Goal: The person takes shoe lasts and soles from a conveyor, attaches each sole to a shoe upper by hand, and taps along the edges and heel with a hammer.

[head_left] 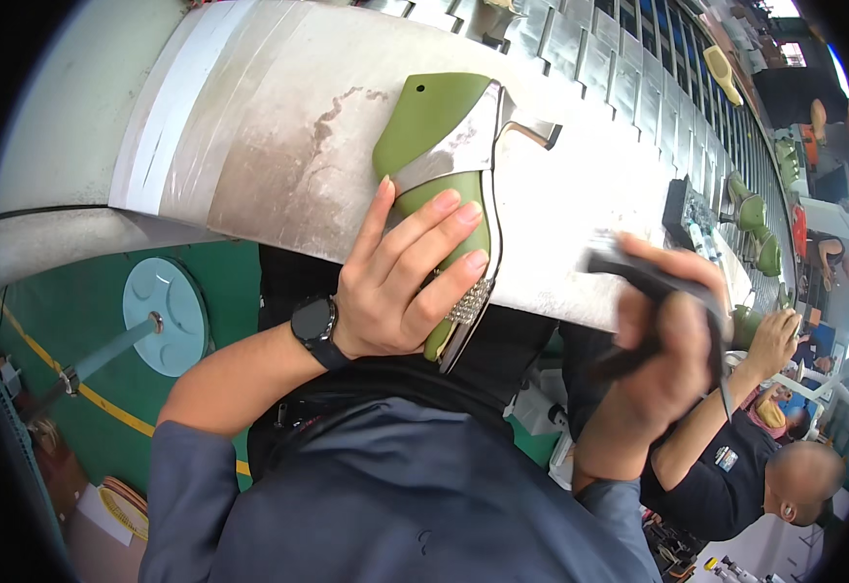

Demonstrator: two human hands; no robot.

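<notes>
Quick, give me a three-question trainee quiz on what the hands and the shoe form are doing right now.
1. True or false: the left hand grips the green shoe last with a silver upper on it.
2. What does the right hand hold? A) a dark handled tool B) a yellow last C) nothing
3. Fill in: the last lies over the grey ____.

Key: 1 true; 2 A; 3 workbench.
</notes>
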